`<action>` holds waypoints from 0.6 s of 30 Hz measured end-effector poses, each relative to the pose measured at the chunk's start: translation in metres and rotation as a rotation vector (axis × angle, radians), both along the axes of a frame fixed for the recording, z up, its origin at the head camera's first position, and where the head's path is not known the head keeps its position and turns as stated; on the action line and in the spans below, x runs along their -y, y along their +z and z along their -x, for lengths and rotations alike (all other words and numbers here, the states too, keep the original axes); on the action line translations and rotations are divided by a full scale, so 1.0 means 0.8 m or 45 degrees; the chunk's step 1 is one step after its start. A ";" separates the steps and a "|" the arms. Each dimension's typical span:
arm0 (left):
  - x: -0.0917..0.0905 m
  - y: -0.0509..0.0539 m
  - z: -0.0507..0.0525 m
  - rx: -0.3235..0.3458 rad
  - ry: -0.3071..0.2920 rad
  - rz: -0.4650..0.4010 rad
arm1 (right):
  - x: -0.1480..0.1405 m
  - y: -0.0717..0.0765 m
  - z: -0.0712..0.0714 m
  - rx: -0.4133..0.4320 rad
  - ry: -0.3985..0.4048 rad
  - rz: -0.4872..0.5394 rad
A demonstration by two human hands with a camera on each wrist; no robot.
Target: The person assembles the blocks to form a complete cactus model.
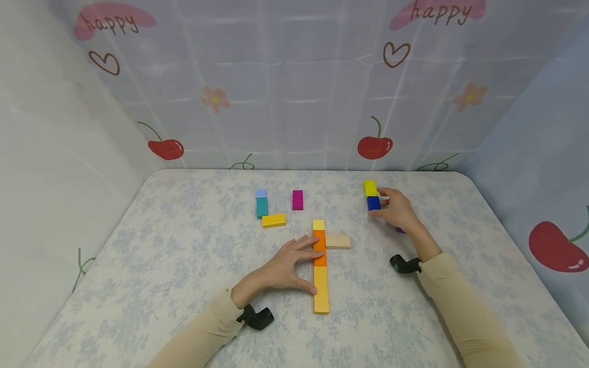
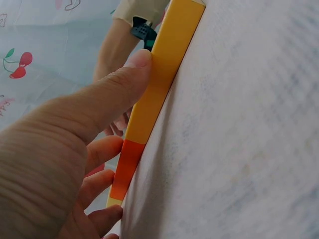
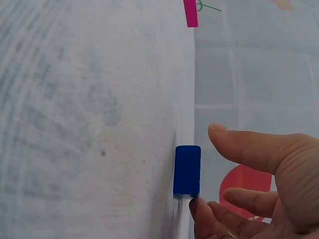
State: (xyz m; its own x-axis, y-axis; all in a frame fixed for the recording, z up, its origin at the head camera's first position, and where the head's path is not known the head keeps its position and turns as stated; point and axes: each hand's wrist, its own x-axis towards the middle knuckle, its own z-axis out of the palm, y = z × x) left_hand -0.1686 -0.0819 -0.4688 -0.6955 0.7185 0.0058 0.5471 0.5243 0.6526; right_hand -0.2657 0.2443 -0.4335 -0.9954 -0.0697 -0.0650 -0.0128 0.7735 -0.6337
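Note:
My left hand (image 1: 287,263) lies along a straight row of blocks. Its thumb and fingertips touch the side and top of a long yellow-orange block (image 1: 321,291) and an orange block (image 1: 319,255). Beyond them, a pale yellow block (image 1: 318,225) ends the row, and a plain wooden block (image 1: 338,242) juts out rightward. At the back right, my right hand (image 1: 398,210) is spread beside a blue block (image 3: 187,171), which touches a bright yellow block (image 1: 370,188). In the right wrist view the thumb stands apart from the blue block, with fingertips near its lower end.
Left of the row, a teal block (image 1: 262,208) touches a light blue block (image 1: 261,193), and a yellow block (image 1: 273,220) lies at its near end. A magenta block (image 1: 297,200) stands alone. Under the right hand shows part of a purple block (image 1: 400,230).

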 end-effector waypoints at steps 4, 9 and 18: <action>0.000 0.001 0.000 0.004 0.002 -0.001 | 0.001 -0.006 0.005 0.008 0.005 -0.030; 0.000 0.001 0.000 -0.009 -0.001 -0.002 | 0.003 -0.007 0.006 0.029 -0.001 -0.072; 0.000 -0.001 0.001 0.002 0.000 -0.016 | 0.008 -0.004 0.005 0.077 -0.037 -0.105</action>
State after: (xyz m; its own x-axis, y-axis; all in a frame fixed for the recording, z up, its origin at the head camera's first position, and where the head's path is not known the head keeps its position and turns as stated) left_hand -0.1693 -0.0822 -0.4694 -0.6955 0.7184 0.0135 0.5460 0.5162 0.6599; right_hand -0.2696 0.2377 -0.4369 -0.9910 -0.0329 -0.1297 0.0469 0.8223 -0.5671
